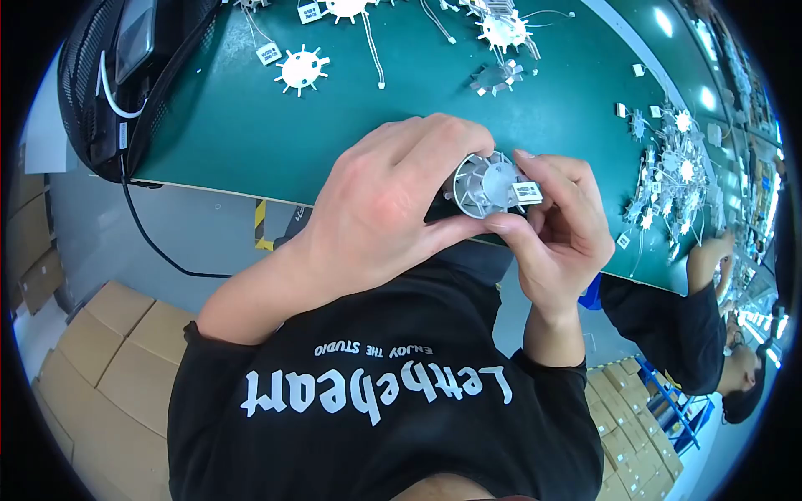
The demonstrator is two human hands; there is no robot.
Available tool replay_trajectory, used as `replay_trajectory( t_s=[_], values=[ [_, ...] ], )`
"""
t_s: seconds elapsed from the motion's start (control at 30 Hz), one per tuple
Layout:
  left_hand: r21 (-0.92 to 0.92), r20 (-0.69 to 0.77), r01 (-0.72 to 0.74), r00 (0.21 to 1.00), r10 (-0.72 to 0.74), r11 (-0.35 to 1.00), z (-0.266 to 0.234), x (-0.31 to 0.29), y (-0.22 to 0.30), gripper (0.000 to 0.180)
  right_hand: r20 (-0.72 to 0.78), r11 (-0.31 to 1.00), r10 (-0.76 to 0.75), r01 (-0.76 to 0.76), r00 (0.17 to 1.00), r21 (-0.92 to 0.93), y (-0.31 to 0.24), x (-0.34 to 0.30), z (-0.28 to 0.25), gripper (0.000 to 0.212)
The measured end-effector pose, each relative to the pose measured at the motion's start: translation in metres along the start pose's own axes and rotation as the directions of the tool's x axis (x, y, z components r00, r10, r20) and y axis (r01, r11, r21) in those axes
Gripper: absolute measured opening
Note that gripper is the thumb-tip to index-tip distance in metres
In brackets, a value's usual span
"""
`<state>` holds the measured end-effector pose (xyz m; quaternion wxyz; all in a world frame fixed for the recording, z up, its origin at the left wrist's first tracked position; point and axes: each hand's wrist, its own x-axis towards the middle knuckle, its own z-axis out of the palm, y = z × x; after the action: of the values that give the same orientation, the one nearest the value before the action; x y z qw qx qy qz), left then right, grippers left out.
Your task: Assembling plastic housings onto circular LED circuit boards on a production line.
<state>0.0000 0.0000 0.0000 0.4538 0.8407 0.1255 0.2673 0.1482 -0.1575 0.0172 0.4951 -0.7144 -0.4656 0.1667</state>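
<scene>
Between my hands, just over the near edge of the green table, is a round silvery metal part (pixel 486 185) with radial ribs inside its rim. My left hand (pixel 393 196) is wrapped round its left side, fingers on top and thumb along the lower edge. A small white labelled block (pixel 527 194) sits at the part's right side. My right hand (pixel 568 217) closes on that side, its thumb at the lower rim and its index finger above the block. Whether the right fingertips press the block or the rim is partly hidden.
On the green table (pixel 251 134) lie spoked metal discs (pixel 302 70) with thin white leads and small blocks. A heap of similar pieces (pixel 672 179) is at the right, near a co-worker (pixel 685 334). A black mesh bag (pixel 88 92) stands left; cardboard boxes (pixel 125 359) are below.
</scene>
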Motion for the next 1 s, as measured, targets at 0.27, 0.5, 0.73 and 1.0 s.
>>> replay_trajectory(
  t_s=[0.27,0.5,0.73,1.0],
  values=[
    [-0.003,-0.057,-0.103,0.993,0.103,0.995,0.002,0.002,-0.001,0.054,-0.018,0.993,-0.033,0.030,0.999,-0.114,-0.012,-0.006,0.004,0.056],
    [0.000,-0.018,-0.078,0.997,0.078,0.997,0.002,0.001,-0.002,0.052,0.023,0.947,-0.043,0.048,0.999,-0.319,-0.033,0.004,0.001,0.048],
    [0.023,0.035,-0.057,0.998,0.056,0.998,-0.003,0.004,0.001,0.049,0.041,0.996,0.084,-0.084,0.996,-0.015,-0.014,-0.005,-0.007,0.037],
    [0.061,0.012,-0.116,0.993,0.115,0.991,0.000,0.004,-0.001,0.047,0.188,0.981,0.178,-0.188,0.966,0.036,-0.023,0.011,-0.018,0.032]
  ],
)
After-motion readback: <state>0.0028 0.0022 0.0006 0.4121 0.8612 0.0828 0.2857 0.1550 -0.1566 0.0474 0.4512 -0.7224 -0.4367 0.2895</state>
